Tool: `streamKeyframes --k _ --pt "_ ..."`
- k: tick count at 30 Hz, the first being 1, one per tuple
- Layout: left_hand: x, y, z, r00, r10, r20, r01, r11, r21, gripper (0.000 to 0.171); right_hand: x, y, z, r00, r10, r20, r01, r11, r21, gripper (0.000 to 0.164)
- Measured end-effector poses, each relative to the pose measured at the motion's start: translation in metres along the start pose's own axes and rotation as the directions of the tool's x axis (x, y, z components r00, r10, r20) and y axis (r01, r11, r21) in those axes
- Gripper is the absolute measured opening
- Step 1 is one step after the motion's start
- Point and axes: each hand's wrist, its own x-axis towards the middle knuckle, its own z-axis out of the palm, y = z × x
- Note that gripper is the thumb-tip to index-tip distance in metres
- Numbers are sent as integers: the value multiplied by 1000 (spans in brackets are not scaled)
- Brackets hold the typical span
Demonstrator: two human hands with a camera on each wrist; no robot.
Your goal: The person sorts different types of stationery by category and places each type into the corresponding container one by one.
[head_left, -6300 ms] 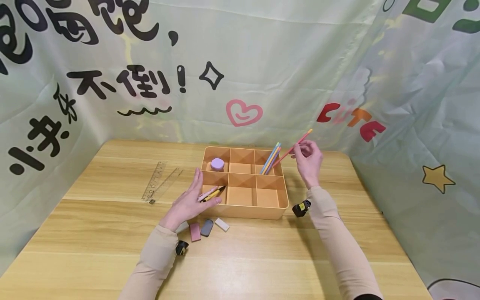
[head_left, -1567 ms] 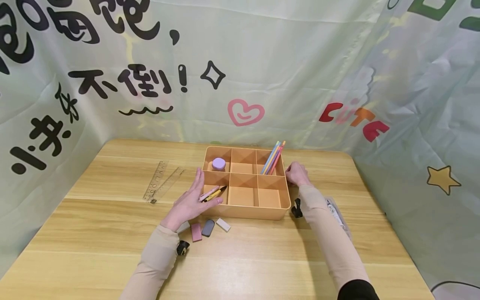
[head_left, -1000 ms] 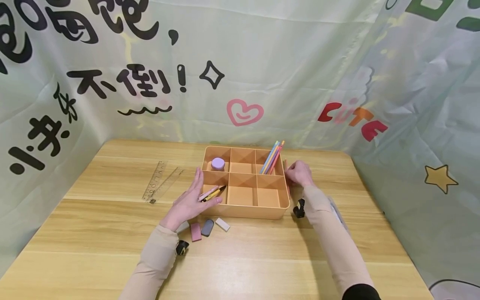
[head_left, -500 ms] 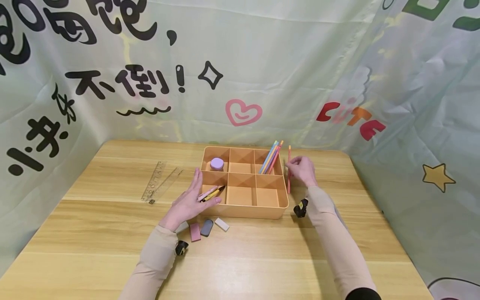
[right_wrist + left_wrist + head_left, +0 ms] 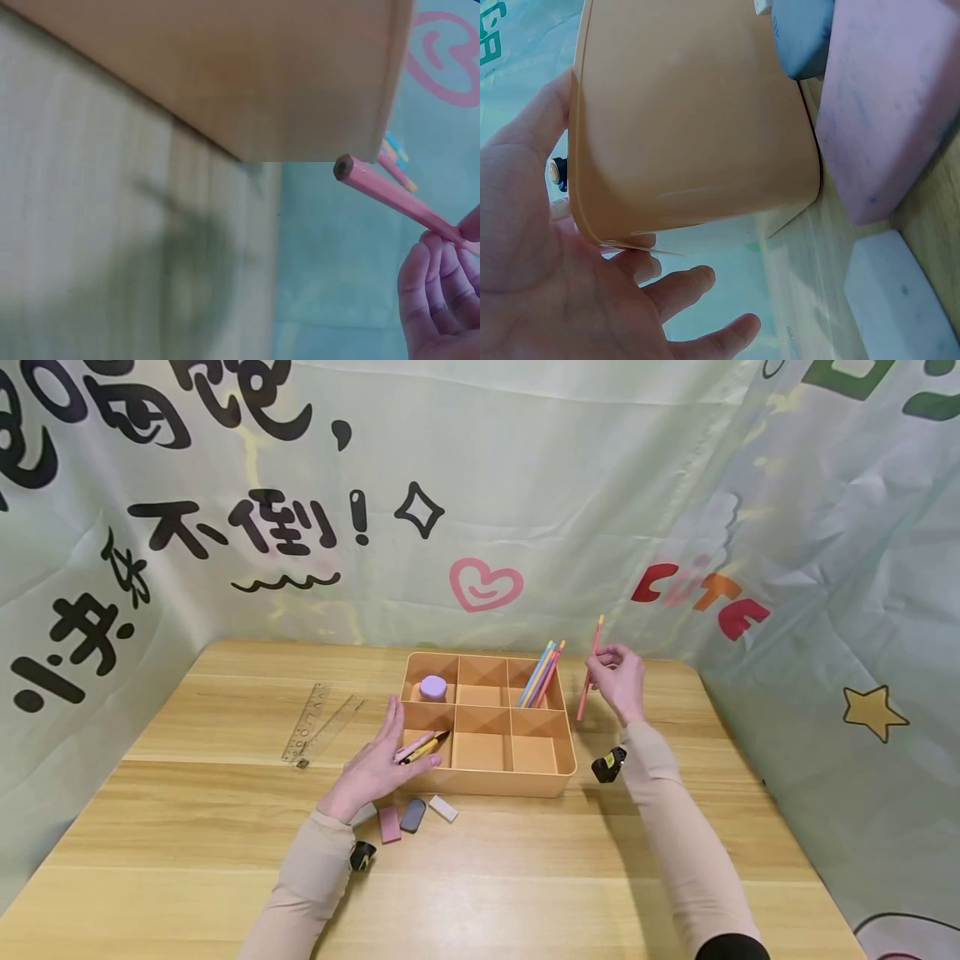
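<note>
My right hand (image 5: 618, 680) pinches a pink pencil (image 5: 589, 670) with a yellow upper end, held near upright beside the right wall of an orange compartment box (image 5: 480, 783). In the right wrist view the pink pencil's (image 5: 390, 193) lower end is flat with a dark core. My left hand (image 5: 378, 764) rests at the box's left front corner, fingers straight along the side and thumb over the front rim. Several coloured pencils (image 5: 542, 675) lean in the back right compartment. A pink pen (image 5: 414, 747) and a yellow-and-black pen (image 5: 427, 748) lie in the front left compartment.
A purple-lidded jar (image 5: 432, 687) stands in the back left compartment. A pink eraser (image 5: 389, 824), a grey eraser (image 5: 413, 816) and a white eraser (image 5: 443, 808) lie before the box. Clear rulers (image 5: 306, 723) lie left. A printed cloth (image 5: 600, 485) hangs behind the table.
My right hand first lets a pencil into the back right compartment, then goes down beside the box and lifts another pink pencil up and slightly right. The left hand stays at the corner.
</note>
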Motion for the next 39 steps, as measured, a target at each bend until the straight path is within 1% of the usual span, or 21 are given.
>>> streamKeyframes --k 5,8,13,19,23,27,32,36,39 --pt "0 0 0 1000 1 1 -1 1000 -7 112 1 -6 -1 998 -39 -56 40 999 20 22" --pt "0 0 -1 1000 0 2 0 1000 -9 112 1 -10 0 996 -51 -72 55 997 55 23" --pt "0 -1 0 1000 -1 0 1 1000 -15 112 -1 -21 1 997 -28 -75 40 987 156 26" --pt "0 -1 0 1000 5 -6 -5 1000 -18 110 -10 -41 1 997 -56 -52 69 960 272 26" --pt "0 -1 0 1000 9 -10 -9 1000 7 110 -8 -38 4 997 -61 -43 71 946 317 21" --pt "-1 -1 0 1000 4 -7 -4 1000 1 110 -4 -31 9 997 -63 -40 73 934 351 13" --pt "0 -2 0 1000 -2 -3 2 1000 0 112 -6 -32 11 999 -47 7 42 937 347 10" --pt "0 -2 0 1000 2 -5 -2 1000 21 115 -11 -38 10 998 -39 58 22 966 259 16" --pt "0 -3 0 1000 5 -8 -5 1000 21 116 -12 -35 11 994 -38 106 16 980 196 21"
